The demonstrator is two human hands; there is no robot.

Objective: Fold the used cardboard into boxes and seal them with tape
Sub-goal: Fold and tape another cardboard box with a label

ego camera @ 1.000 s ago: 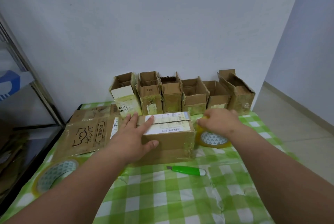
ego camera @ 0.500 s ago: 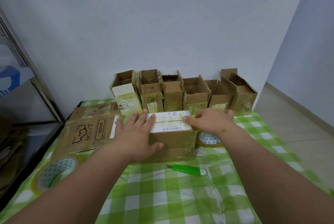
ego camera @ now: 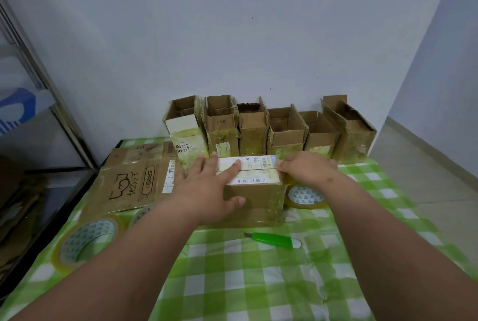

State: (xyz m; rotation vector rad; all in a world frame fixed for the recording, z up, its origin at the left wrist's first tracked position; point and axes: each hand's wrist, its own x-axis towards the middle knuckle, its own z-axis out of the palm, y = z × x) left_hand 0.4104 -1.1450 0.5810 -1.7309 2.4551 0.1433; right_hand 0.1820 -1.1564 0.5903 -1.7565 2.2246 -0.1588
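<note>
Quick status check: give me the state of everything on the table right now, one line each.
Box under the hands: flaps closed, seam along the top.
Left hand: flat on the box top, fingers straight.
Right hand: resting on the box's right end.
Row of boxes at the wall: upright, tops open.
Flattened cardboard: unfolded, lying flat.
Tape roll right of the box: lying flat.
Tape roll at left: lying flat.
Green cutter: lying untouched.

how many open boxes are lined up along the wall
6, in one row at the table's far edge: open boxes, left to right. None seems hidden.
</note>
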